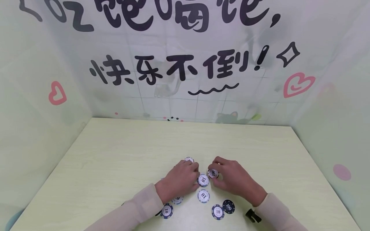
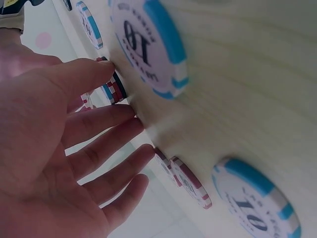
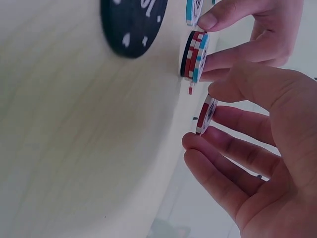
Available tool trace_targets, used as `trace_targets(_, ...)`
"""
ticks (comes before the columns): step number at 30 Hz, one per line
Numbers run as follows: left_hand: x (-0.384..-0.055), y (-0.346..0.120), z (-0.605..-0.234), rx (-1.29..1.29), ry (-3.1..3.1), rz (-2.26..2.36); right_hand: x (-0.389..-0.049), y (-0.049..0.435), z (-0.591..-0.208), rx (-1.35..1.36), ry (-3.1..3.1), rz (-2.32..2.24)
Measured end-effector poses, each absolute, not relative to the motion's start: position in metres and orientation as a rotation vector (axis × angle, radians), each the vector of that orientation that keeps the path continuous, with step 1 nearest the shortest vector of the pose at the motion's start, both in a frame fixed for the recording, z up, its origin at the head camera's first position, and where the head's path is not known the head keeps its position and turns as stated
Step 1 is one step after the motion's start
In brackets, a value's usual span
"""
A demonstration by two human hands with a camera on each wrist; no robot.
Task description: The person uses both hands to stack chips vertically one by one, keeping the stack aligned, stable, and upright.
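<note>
A short stack of poker chips [image 1: 203,180] stands between the hands, a blue-edged 10 on top. Red and black edges show below it in the right wrist view. My left hand [image 1: 180,178] holds this stack from the left, with its thumb [image 2: 94,74] on one side and its index finger on the other. My right hand [image 1: 232,176] pinches a red-edged 100 poker chip [image 1: 213,173] between thumb and fingers, close to the stack's right side. That chip is tilted in the right wrist view [image 3: 207,114].
Toward me lie a blue-edged 10 chip [image 1: 203,196], another 10 [image 1: 218,212] touching a black 100 chip [image 1: 228,207], and a 10 [image 1: 167,211] by the left sleeve. One chip [image 1: 189,159] shows beyond the left hand. A black clip-like object [image 1: 253,216] is near the right sleeve.
</note>
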State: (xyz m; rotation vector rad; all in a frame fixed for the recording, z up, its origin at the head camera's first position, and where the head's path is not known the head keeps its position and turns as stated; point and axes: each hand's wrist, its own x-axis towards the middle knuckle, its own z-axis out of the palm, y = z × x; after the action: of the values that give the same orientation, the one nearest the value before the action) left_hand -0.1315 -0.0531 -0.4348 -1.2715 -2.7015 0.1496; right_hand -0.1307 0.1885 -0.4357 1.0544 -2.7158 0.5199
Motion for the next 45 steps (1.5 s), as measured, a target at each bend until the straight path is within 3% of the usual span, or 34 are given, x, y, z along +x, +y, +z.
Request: trace_targets(45,-0.132,-0.054,-0.439,-1.267,-2.652,0.116,-0.121,0.170,-0.438,1.214,-2.655,0.457)
